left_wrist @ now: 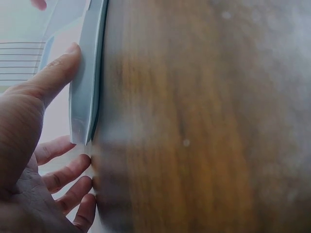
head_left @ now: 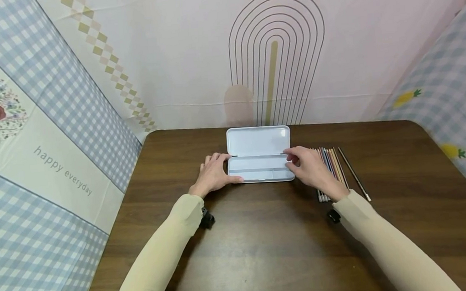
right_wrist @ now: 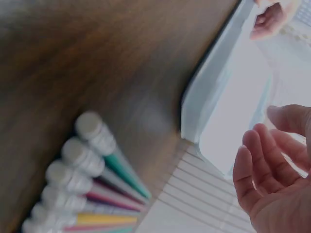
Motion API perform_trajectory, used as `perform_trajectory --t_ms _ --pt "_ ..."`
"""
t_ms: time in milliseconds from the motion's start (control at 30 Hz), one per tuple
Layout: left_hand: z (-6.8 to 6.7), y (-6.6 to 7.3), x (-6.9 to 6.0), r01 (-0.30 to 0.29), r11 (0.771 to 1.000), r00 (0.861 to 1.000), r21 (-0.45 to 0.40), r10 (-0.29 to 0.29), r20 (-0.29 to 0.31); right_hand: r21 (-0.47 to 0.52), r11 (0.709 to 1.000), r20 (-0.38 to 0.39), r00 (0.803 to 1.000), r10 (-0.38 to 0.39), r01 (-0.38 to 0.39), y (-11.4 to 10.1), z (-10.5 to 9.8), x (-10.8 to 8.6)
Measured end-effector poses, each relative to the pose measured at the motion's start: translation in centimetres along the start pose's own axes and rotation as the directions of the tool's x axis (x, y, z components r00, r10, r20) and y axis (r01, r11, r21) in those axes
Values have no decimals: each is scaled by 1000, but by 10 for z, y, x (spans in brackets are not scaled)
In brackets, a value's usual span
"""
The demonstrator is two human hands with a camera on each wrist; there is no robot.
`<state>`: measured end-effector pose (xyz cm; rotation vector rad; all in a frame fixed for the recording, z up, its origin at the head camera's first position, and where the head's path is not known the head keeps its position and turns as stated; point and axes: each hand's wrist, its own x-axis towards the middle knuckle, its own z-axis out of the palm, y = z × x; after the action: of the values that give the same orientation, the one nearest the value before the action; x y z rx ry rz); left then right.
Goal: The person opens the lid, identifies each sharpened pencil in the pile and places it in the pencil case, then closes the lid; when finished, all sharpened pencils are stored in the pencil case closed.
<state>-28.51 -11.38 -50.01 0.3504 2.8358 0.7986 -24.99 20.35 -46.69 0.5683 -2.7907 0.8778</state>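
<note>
On the table (head_left: 241, 254): open case (head_left: 251, 163), lid (head_left: 258, 141) raised at the back.
Left hand (head_left: 212, 173): at the case's left end, thumb over the front edge, fingers spread apart.
Right hand (head_left: 309, 166): at its right end, fingers loosely bent, thumb apart; touch hard to tell.
Pencils (head_left: 335, 165): just right of that hand.

The pale, oblong case (head_left: 248, 163) lies open at far centre, lid (head_left: 258, 141) on its far side, near row divided into long left and short right compartments.
</note>
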Motion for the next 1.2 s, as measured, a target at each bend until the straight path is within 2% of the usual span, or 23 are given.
perform_trajectory --t_ms 233,500,633,833,1067,1200 --pt "-1 2 -2 4 1000 1000 -3 -4 7 -59 998 -91 995 31 -36 10 -22 -28" --pt "-3 2 -2 5 1000 1000 -1 -5 -1 -70 983 -127 979 161 -171 24 -42 -56" --pt "-2 2 -1 4 1000 1000 -4 -4 5 -80 970 -111 969 222 -231 34 -47 -73" --pt "-1 1 -2 1 1000 1000 -8 -1 8 -108 955 -94 959 267 -277 50 -50 -93" --pt "-2 2 -2 0 1000 1000 -10 0 -1 -135 942 -9 952 307 -306 63 -51 -103" --pt "0 2 -2 5 1000 1000 -5 -5 5 -151 931 26 940 340 -332 66 -51 -106"
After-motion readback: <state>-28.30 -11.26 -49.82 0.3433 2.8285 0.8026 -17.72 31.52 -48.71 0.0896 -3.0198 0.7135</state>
